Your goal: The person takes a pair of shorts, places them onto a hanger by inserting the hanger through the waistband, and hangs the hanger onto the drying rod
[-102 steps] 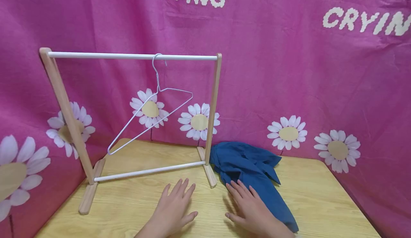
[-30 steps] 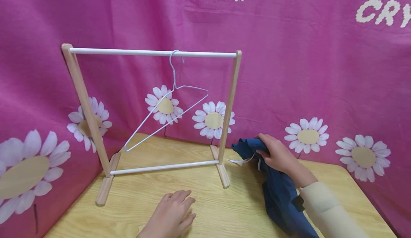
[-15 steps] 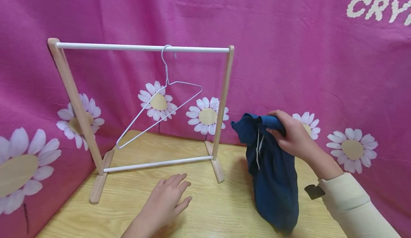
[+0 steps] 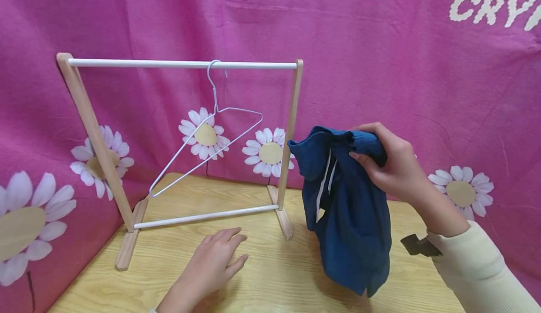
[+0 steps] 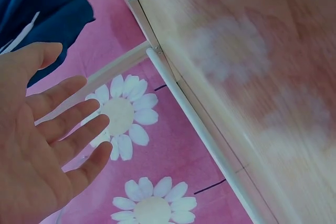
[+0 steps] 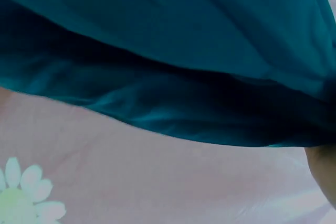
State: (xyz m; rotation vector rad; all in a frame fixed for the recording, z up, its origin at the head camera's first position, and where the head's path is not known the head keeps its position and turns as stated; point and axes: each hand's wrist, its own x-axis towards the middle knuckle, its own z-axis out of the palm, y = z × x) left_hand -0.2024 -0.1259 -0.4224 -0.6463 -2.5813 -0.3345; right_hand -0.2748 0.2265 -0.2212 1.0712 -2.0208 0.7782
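Note:
My right hand grips the top edge of a dark blue garment with white drawstrings and holds it up; its lower end hangs just above the wooden table. In the right wrist view the blue garment fills most of the picture. My left hand lies flat and open on the table, in front of the rack; in the left wrist view the left hand shows spread fingers. A white wire hanger hangs tilted on the top bar of a small wooden clothes rack.
A pink cloth with white daisies covers the wall behind and the sides. The rack's white lower bar and wooden feet stand on the table's left half. A dark tag sticks out by my right sleeve.
My right hand left the table, took the blue garment by its top and raised it up and to the left. The left hand stayed on the table.

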